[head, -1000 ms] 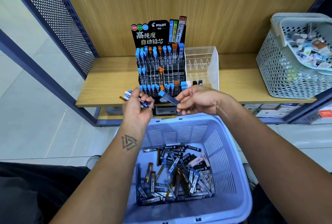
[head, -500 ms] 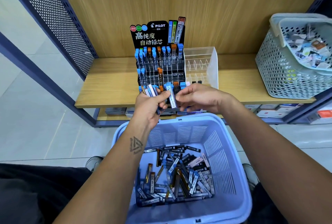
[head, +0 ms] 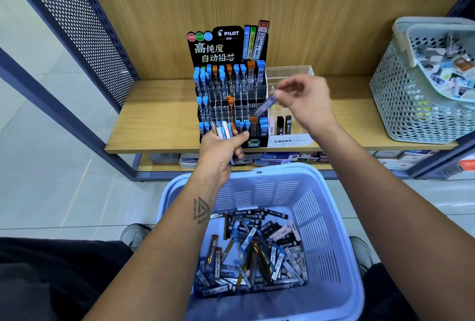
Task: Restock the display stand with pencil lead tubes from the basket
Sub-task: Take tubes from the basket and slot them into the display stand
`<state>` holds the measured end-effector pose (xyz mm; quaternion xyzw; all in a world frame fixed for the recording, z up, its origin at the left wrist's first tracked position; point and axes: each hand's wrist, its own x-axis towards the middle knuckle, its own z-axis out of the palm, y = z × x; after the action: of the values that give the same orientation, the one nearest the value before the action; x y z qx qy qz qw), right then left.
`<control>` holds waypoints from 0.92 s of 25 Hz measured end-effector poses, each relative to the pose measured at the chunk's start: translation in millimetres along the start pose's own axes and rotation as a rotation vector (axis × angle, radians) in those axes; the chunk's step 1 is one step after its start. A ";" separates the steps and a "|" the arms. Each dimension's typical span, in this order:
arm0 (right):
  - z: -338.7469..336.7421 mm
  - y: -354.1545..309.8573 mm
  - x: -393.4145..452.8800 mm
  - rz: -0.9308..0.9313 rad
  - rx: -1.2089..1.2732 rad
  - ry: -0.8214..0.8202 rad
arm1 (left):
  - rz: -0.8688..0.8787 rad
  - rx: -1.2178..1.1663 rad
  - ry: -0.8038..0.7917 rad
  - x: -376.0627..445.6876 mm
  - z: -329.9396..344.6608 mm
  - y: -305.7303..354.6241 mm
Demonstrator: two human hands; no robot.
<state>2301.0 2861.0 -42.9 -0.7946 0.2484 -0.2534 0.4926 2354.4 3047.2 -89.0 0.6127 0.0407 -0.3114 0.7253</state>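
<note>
A black tiered Pilot display stand (head: 228,89) sits on the wooden shelf (head: 159,120), its slots partly filled with blue- and orange-capped lead tubes. My left hand (head: 221,148) grips a small bundle of lead tubes (head: 223,131) in front of the stand's bottom row. My right hand (head: 305,100) pinches a single blue-capped lead tube (head: 267,104), blurred and tilted, beside the stand's right edge at middle-row height. Below, the lavender basket (head: 331,217) holds several loose lead tubes (head: 252,251).
A clear acrylic Mono display box (head: 290,138) with two dark tubes stands right of the stand. A grey perforated basket (head: 406,104) of small packets sits at the shelf's right end. A perforated metal panel (head: 84,25) bounds the left. Boxes lie on the lower shelf.
My right hand has risen from beside my left hand up and to the right, carrying one tube toward the stand's right side. My left hand stays low with its bundle.
</note>
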 end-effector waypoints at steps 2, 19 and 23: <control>-0.9 -1.5 8.1 -0.115 -0.107 0.142 | -0.017 -0.014 -0.008 0.9 1.4 -1.4; 24.5 18.8 7.1 -0.307 -0.547 -0.115 | -0.147 -0.086 -0.081 -0.3 0.4 -3.3; 31.1 34.5 4.3 -0.257 -0.594 -0.224 | -0.178 -0.118 -0.145 -4.6 0.5 -1.0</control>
<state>2319.3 2865.2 -85.6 -0.9511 0.1535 -0.1413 0.2280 2350.0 3048.5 -87.7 0.5389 0.0606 -0.4150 0.7305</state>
